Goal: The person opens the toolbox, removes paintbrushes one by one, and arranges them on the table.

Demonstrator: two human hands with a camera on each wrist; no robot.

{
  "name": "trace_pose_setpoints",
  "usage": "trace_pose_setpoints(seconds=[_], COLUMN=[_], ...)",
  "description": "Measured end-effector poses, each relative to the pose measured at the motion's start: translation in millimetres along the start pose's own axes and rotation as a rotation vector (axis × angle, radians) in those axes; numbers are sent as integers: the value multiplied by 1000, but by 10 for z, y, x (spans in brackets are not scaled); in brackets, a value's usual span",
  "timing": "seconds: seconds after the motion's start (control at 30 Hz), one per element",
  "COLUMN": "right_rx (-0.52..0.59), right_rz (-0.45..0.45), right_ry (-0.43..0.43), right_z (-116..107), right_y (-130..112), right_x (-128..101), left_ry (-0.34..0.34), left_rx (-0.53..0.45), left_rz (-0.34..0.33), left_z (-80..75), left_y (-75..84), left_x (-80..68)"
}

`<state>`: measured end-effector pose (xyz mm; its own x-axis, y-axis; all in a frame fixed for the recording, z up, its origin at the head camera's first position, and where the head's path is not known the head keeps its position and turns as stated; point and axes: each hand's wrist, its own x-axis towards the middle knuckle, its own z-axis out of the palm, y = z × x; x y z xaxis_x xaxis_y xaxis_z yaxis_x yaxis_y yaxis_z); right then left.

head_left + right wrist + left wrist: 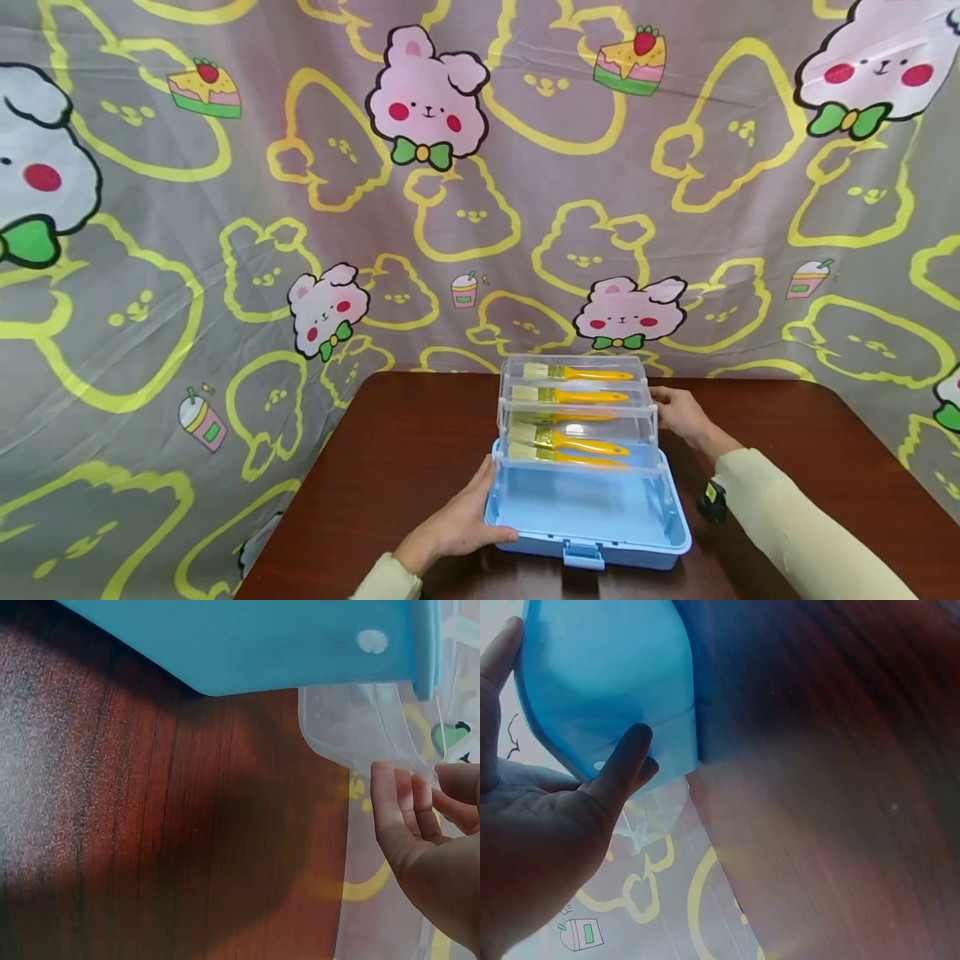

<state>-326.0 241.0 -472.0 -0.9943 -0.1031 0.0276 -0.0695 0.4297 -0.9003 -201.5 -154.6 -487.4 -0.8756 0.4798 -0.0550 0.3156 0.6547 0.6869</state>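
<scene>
A light blue toolbox (585, 508) stands open on the table, its front latch (582, 554) facing me. Tiered clear trays (641, 433) rise over its back half, carrying several paintbrushes (592, 397) with yellow handles and pale bristles. Against the box's left wall lie the straight fingers of my left hand (463, 517), the thumb at the front corner; the left wrist view shows fingertips (639, 735) touching the blue wall. At the back right, my right hand (678, 414) pinches the edge of the clear plastic lid (330, 724) between thumb and fingers.
The dark brown wooden table (405, 433) extends to both sides of the box. Close behind its far edge hangs a patterned curtain (465, 208). A small black object (712, 502) is at the right sleeve.
</scene>
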Motion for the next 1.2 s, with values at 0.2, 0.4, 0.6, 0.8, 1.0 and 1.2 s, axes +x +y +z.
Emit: trace_pose_setpoints(seconds=[0.2, 0.4, 0.6, 0.8, 1.0, 1.2], right_rx=[31, 12, -2, -12, -54, -126], right_rz=[-1, 32, 41, 59, 90, 70], right_ry=[0, -34, -34, -35, -30, -6], right_z=[13, 36, 63, 67, 60, 12], right_y=[34, 83, 158, 162, 150, 116], right_x=[-2, -22, -29, -35, -69, -180], left_ry=[6, 2, -9, -8, -10, -15], left_rx=[-15, -6, -6, -8, -6, 6], left_rz=[15, 4, -8, -6, -5, -18], left_z=[10, 1, 21, 16, 2, 5], left_y=[-3, 2, 2, 9, 33, 42], left_x=[-8, 1, 14, 7, 6, 10])
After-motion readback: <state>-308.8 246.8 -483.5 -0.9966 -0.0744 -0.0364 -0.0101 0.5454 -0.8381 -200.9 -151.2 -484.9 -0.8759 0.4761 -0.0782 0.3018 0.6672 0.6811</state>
